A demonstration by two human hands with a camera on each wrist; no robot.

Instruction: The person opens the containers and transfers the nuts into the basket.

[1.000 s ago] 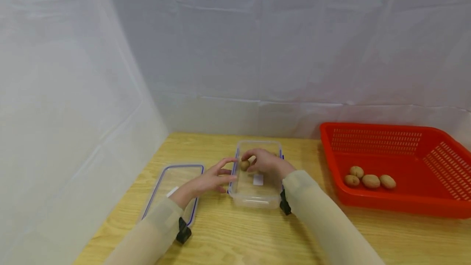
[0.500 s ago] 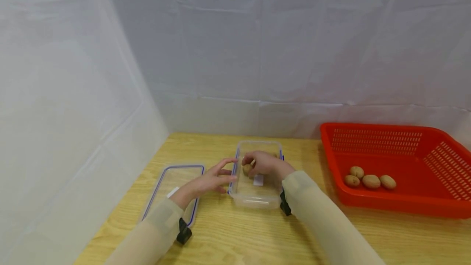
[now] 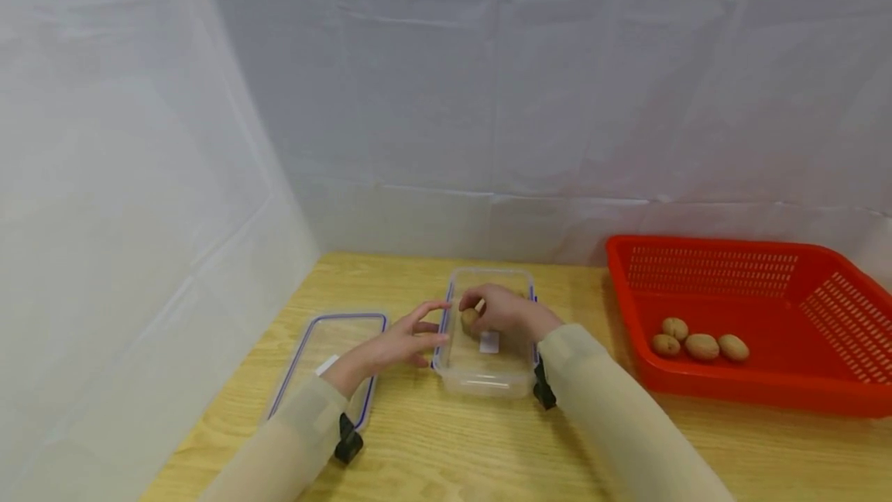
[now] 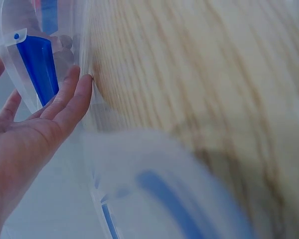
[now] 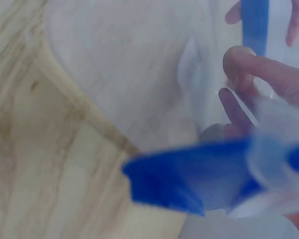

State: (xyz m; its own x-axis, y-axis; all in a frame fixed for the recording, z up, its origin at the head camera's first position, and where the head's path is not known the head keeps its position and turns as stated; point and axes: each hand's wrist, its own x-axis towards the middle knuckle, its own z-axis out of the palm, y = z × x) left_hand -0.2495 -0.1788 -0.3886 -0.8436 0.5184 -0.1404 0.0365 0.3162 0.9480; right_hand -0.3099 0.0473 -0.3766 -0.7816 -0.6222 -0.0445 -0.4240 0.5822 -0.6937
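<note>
In the head view, a clear plastic container [image 3: 485,383] with blue clips stands in the middle of the table. My right hand [image 3: 503,308] reaches inside it and pinches a small brown potato [image 3: 470,321] near the left wall; the right wrist view shows the potato [image 5: 234,60] between thumb and fingers. Another rounded thing lies below those fingers, blurred through the plastic. My left hand [image 3: 400,341] rests its spread fingers against the container's left side, beside a blue clip [image 4: 40,67] seen in the left wrist view.
To the left, under the left forearm, lies a clear lid [image 3: 334,325] with a blue seal. A red basket [image 3: 749,382] stands at the right, with several potatoes [image 3: 701,346] near its front wall. White sheeting [image 3: 557,99] hangs behind the table.
The right hand and its potato have come slightly nearer and to the right inside the container since a second ago. The left hand stays in place.
</note>
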